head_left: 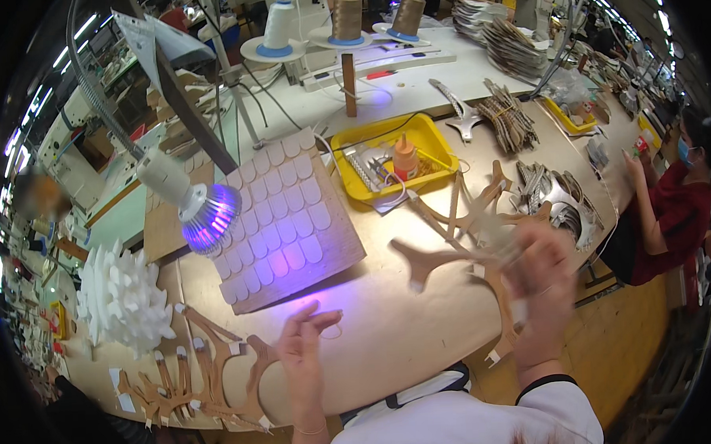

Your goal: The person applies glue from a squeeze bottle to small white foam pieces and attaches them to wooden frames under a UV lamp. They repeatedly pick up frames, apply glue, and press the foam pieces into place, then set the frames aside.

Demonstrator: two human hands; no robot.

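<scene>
My left hand is raised over the near edge of the table. Its fingers are apart and nothing shows in them. A thin loop lies just beside its fingertips. On the right, my right hand is smeared by motion. It appears closed on a brown forked leather strap piece, whose wide end reaches left over the table; the grip itself is blurred. More brown strap pieces lie under and around that hand. Left of my left hand, several similar brown pieces with white tips lie along the table edge.
A lit lamp hangs over a slanted board with rows of rounded tabs. Behind stand a yellow tray with a glue bottle and thread cones. White pieces are heaped left. A person sits right.
</scene>
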